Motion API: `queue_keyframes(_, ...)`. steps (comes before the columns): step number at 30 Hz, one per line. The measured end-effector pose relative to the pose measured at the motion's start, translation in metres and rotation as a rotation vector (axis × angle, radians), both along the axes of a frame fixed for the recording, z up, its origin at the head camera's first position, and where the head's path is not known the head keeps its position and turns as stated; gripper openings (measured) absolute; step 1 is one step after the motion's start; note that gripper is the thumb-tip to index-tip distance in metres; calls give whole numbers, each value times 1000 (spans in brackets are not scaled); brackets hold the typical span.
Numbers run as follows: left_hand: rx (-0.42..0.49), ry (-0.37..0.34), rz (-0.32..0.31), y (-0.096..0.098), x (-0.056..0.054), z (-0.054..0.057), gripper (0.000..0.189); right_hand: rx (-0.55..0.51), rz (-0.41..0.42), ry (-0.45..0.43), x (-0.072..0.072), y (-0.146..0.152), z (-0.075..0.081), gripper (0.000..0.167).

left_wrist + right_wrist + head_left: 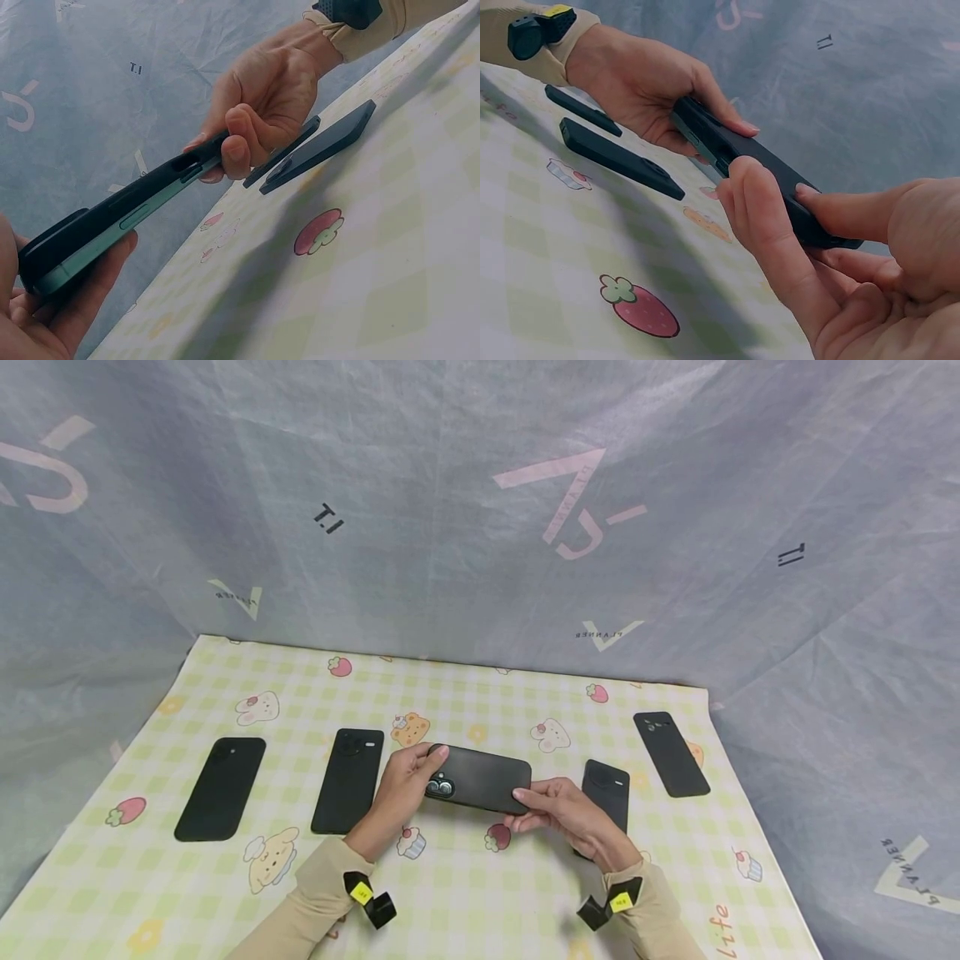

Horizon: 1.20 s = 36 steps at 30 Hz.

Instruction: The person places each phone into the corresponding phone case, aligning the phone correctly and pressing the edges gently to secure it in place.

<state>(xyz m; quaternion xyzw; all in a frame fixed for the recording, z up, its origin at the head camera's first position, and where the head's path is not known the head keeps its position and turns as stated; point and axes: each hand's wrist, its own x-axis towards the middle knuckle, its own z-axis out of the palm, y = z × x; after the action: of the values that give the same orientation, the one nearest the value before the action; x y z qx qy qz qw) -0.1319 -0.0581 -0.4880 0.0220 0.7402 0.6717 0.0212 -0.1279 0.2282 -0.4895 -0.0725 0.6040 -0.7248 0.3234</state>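
Note:
Both hands hold a smartphone with a black case over its back, raised above the table and tilted. The black case (483, 774) faces up in the head view, with two round camera lenses (441, 787) showing at its left end. Along the side, the phone's teal frame (135, 232) shows beneath the case's edge in the left wrist view. My left hand (405, 783) grips the camera end, thumb on the case's back and fingers underneath. At the other end my right hand (564, 814) pinches the corner, thumb on top, fingers curled below.
Black phone-shaped pieces lie on the checked tablecloth (465, 893): one at far left (220, 789), one left of my hands (348, 781), one partly behind my right hand (609, 789), one at far right (671, 756). A grey fabric curtain (450, 568) surrounds the table's back and sides.

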Motion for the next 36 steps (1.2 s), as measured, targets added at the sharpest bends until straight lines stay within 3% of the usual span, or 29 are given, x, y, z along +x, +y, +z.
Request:
queue_keyframes(12,23,-38,-5,-1,-2,1,34,75,-16,109,0,-3,-3,30)
queue_keyframes(24,43,-87,-10,-2,-3,1,46,1,-22,222,3,-7,-10,26)
queue_keyframes(32,76,-101,-19,-4,-5,0,42,-41,-27,339,3,-8,-19,29)
queue_keyframes(36,65,-105,-17,-4,-5,0,41,-42,-5,332,3,-8,-22,28)
